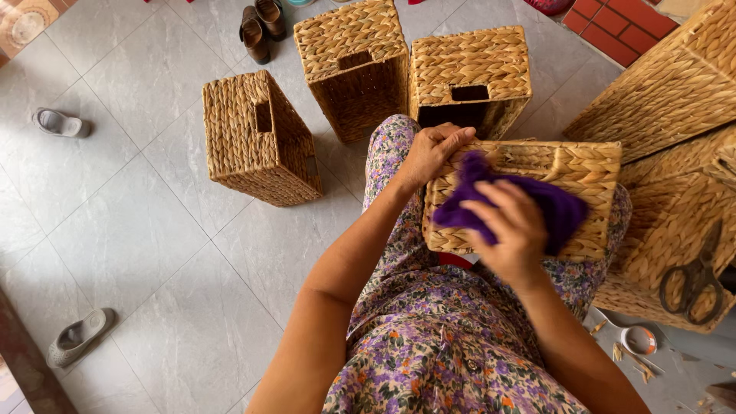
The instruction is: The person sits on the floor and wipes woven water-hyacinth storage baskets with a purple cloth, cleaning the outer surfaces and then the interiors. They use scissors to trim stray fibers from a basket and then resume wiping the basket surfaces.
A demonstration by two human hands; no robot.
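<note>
A woven straw basket point(590, 170) lies on its side across my lap, over a floral dress. My left hand point(431, 150) grips the basket's upper left corner and steadies it. A purple cloth point(558, 208) is pressed flat against the woven side of the basket, with my right hand point(512, 230) closed on it. The cloth hides part of the basket's middle.
Three more woven baskets point(257, 139) point(354, 61) point(469, 70) stand on the grey tiled floor ahead. Larger baskets point(659, 84) are stacked at the right, with scissors point(694, 277) lying on one. A tape roll point(638, 339) is at lower right. Shoes point(261, 27) and slippers point(60, 123) point(78, 334) lie about.
</note>
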